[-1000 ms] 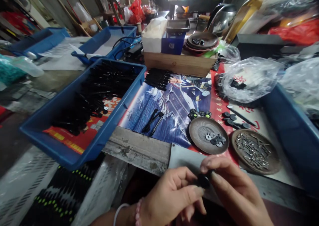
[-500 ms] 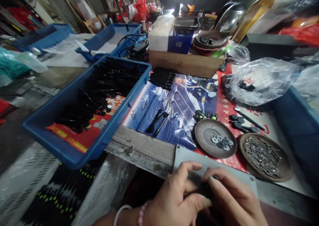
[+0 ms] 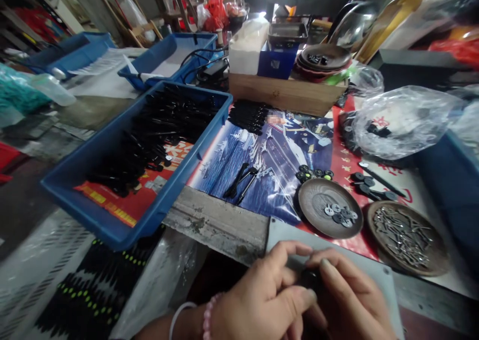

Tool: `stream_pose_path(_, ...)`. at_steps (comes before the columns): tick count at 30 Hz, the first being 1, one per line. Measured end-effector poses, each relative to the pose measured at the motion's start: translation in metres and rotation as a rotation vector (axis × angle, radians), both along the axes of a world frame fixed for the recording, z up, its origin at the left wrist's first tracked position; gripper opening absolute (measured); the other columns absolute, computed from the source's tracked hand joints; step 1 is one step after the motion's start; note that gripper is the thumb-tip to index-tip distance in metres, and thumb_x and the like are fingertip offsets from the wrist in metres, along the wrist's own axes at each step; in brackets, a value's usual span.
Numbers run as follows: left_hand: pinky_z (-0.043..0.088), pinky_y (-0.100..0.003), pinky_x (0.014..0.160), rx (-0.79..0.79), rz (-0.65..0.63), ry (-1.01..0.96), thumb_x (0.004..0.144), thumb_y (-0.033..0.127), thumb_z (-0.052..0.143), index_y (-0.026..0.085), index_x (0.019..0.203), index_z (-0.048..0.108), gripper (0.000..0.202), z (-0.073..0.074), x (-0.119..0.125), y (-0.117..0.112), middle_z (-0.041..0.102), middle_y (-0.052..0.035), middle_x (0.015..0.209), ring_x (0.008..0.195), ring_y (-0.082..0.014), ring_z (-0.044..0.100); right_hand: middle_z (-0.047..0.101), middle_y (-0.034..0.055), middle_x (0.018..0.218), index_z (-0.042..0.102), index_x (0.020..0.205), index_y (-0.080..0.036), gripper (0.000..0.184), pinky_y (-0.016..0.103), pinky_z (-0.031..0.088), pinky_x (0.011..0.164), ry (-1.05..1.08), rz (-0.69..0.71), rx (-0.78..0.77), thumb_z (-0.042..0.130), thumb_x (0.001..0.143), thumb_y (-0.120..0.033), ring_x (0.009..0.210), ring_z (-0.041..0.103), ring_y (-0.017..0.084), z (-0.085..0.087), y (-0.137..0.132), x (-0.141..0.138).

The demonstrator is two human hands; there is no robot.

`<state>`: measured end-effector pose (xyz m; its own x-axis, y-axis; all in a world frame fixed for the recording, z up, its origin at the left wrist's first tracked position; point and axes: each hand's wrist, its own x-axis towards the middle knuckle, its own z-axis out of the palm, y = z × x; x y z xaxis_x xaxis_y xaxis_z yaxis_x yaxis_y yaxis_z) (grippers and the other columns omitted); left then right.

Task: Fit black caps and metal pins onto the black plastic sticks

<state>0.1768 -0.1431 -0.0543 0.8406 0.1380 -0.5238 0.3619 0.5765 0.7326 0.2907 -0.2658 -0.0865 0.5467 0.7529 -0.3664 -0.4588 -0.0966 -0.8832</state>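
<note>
My left hand (image 3: pixel 258 297) and my right hand (image 3: pixel 354 292) meet at the front edge of the table, fingers closed round a small black part (image 3: pixel 311 279). Most of that part is hidden by the fingers, so its kind does not show. Beneath the hands lies a grey metal sheet (image 3: pixel 280 234). Just beyond it, a round brown plate (image 3: pixel 312 212) holds grey and dark discs (image 3: pixel 340 211). To its right, another brown plate (image 3: pixel 440 267) is heaped with metal screws or rivets (image 3: pixel 400 232). Black round knobs (image 3: pixel 314 172), some with green, sit behind the first plate.
On the left, a blue tray (image 3: pixel 149 227) holds many slim black parts (image 3: pixel 164 115). Two black pieces (image 3: pixel 241 182) lie on the poster (image 3: pixel 269 190). A wooden box (image 3: pixel 277 93) stands behind; a clear plastic bag (image 3: pixel 404 120) and a blue bin (image 3: pixel 452 175) are at right.
The view has shifted slightly, so the table's things sit a little farther right in the picture. Both hands stay together on the black part, with a small movement of the fingers.
</note>
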Motion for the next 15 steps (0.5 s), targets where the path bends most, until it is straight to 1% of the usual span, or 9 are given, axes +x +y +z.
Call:
stream_pose_path(2, 0.038, -0.013, 0.037, 0.010, 0.003, 0.011, 0.091, 0.033, 0.063, 0.024, 0.137, 0.048, 0.050, 0.001, -0.001, -0.001, 0.065, 0.0010, 0.073, 0.038, -0.0045, 0.045, 0.053, -0.0023, 0.059, 0.067, 0.088, -0.021, 0.028, 0.018, 0.032, 0.039, 0.049, -0.035, -0.042, 0.070, 0.090, -0.049, 0.042, 0.040, 0.007, 0.002, 0.002, -0.003)
stream_pose_path(5, 0.034, -0.012, 0.034, 0.029, 0.056, 0.022, 0.089, 0.034, 0.066, 0.022, 0.137, 0.047, 0.053, 0.000, -0.001, -0.005, 0.063, 0.0015, 0.071, 0.037, -0.0038, 0.041, 0.052, -0.0027, 0.058, 0.066, 0.088, -0.021, 0.032, 0.017, 0.032, 0.040, 0.069, -0.077, -0.098, 0.072, 0.087, -0.052, 0.043, 0.040, 0.008, 0.011, 0.007, -0.009)
stream_pose_path(8, 0.032, -0.011, 0.032, 0.027, 0.082, 0.016, 0.088, 0.036, 0.066, 0.022, 0.137, 0.047, 0.054, -0.001, 0.000, -0.008, 0.063, 0.0013, 0.071, 0.035, -0.0035, 0.040, 0.054, -0.0015, 0.063, 0.067, 0.084, -0.022, 0.031, 0.017, 0.034, 0.041, -0.011, -0.114, -0.113, 0.072, 0.087, -0.052, 0.046, 0.040, 0.008, 0.014, 0.010, -0.012)
stream_pose_path(11, 0.031, -0.012, 0.031, 0.025, 0.100, 0.005, 0.088, 0.038, 0.067, 0.021, 0.134, 0.049, 0.052, -0.002, 0.001, -0.010, 0.062, 0.0014, 0.070, 0.034, -0.0031, 0.039, 0.057, -0.0002, 0.069, 0.067, 0.083, -0.021, 0.029, 0.017, 0.040, 0.045, -0.131, -0.108, -0.073, 0.070, 0.090, -0.049, 0.052, 0.046, 0.010, 0.008, 0.010, -0.012)
stream_pose_path(13, 0.030, -0.012, 0.031, 0.045, 0.102, -0.008, 0.089, 0.040, 0.067, 0.021, 0.133, 0.050, 0.051, -0.003, 0.001, -0.010, 0.061, 0.0020, 0.069, 0.033, -0.0030, 0.038, 0.054, -0.0014, 0.067, 0.066, 0.084, -0.021, 0.028, 0.017, 0.038, 0.042, -0.120, -0.093, -0.029, 0.069, 0.090, -0.049, 0.049, 0.045, 0.009, 0.003, 0.009, -0.011)
stream_pose_path(15, 0.030, -0.012, 0.032, 0.073, 0.105, -0.029, 0.090, 0.042, 0.067, 0.022, 0.133, 0.050, 0.051, -0.005, 0.000, -0.010, 0.060, 0.0029, 0.069, 0.034, -0.0029, 0.038, 0.049, -0.0036, 0.063, 0.065, 0.086, -0.021, 0.028, 0.017, 0.032, 0.039, -0.066, -0.091, -0.012, 0.068, 0.091, -0.049, 0.044, 0.038, 0.007, 0.000, 0.010, -0.011)
